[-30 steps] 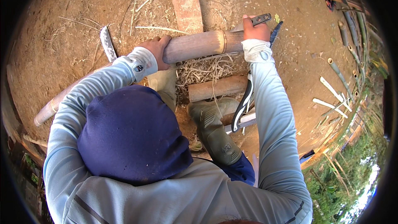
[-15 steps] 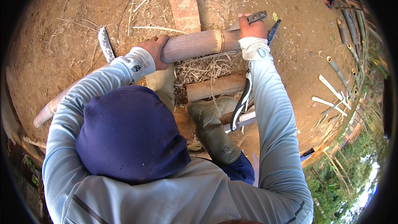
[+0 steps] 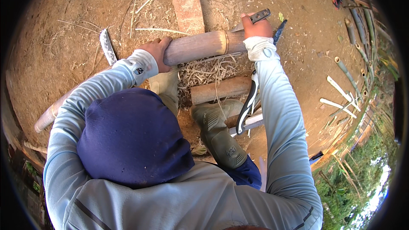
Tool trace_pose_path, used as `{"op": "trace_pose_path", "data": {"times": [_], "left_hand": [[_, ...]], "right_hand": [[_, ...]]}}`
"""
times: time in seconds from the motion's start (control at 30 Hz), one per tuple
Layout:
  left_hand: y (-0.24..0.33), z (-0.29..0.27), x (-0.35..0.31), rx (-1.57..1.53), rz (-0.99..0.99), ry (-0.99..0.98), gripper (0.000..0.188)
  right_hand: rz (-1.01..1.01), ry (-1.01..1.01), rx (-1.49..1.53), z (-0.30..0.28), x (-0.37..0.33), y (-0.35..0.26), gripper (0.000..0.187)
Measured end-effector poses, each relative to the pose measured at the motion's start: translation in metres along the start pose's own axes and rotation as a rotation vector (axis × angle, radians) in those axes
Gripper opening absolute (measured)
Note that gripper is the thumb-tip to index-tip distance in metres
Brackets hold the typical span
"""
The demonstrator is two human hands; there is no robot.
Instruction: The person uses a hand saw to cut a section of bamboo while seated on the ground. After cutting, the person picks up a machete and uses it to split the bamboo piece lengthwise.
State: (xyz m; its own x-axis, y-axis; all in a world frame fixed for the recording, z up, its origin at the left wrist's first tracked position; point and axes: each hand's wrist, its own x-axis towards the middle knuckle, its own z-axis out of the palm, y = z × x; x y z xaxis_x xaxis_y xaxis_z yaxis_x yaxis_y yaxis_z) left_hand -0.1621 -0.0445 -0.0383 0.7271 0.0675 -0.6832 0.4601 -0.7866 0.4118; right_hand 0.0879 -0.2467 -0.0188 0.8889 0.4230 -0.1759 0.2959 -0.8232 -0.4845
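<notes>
A thick brown bamboo pole (image 3: 200,46) lies across in front of me, over a pile of pale shavings (image 3: 204,71). My left hand (image 3: 156,49) grips the pole at its left part. My right hand (image 3: 256,27) is shut on a knife (image 3: 260,16) with a dark handle, its blade laid against the pole's right part. A navy hood (image 3: 132,138) and pale blue sleeves fill the lower picture. My green rubber boot (image 3: 215,132) rests beside a short wooden block (image 3: 221,89).
A large blade (image 3: 107,47) lies on the bare dirt to the left. A flat reddish plank (image 3: 186,2) runs away at the top. A black-and-white curved tool (image 3: 248,106) leans under my right arm. Cut bamboo strips (image 3: 338,96) lie scattered at right, near green plants.
My right hand with the knife has shifted slightly up along the pole's right part. My left hand keeps its grip on the pole.
</notes>
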Motion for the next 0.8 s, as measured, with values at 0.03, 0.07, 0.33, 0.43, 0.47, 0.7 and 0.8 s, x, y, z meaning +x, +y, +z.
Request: {"op": "trace_pose_path", "data": {"times": [0.03,0.07,0.33,0.43,0.47,0.7,0.8], "left_hand": [[0.0,0.001,-0.001,-0.002,0.005,-0.002,0.093],[-0.001,0.002,-0.003,-0.004,0.009,-0.001,0.093],[-0.001,0.002,-0.002,0.001,0.021,0.048,0.093],[-0.001,0.0,-0.001,-0.005,0.018,0.039,0.092],[-0.001,0.0,0.0,-0.005,0.013,0.034,0.092],[0.0,-0.001,0.0,-0.003,0.004,0.021,0.087],[-0.001,0.0,0.0,0.003,0.008,0.031,0.085]], "right_hand": [[0.004,-0.014,-0.002,0.0,-0.002,0.0,0.032],[0.016,-0.012,0.001,0.0,-0.004,0.0,0.032],[0.014,-0.001,-0.014,-0.002,-0.002,-0.003,0.03],[0.004,-0.016,-0.035,-0.004,0.001,-0.006,0.03],[-0.008,-0.048,-0.052,-0.005,0.002,-0.006,0.03],[-0.126,-0.068,-0.194,0.005,0.019,0.006,0.028],[-0.125,-0.096,-0.091,0.003,0.023,0.009,0.031]]}}
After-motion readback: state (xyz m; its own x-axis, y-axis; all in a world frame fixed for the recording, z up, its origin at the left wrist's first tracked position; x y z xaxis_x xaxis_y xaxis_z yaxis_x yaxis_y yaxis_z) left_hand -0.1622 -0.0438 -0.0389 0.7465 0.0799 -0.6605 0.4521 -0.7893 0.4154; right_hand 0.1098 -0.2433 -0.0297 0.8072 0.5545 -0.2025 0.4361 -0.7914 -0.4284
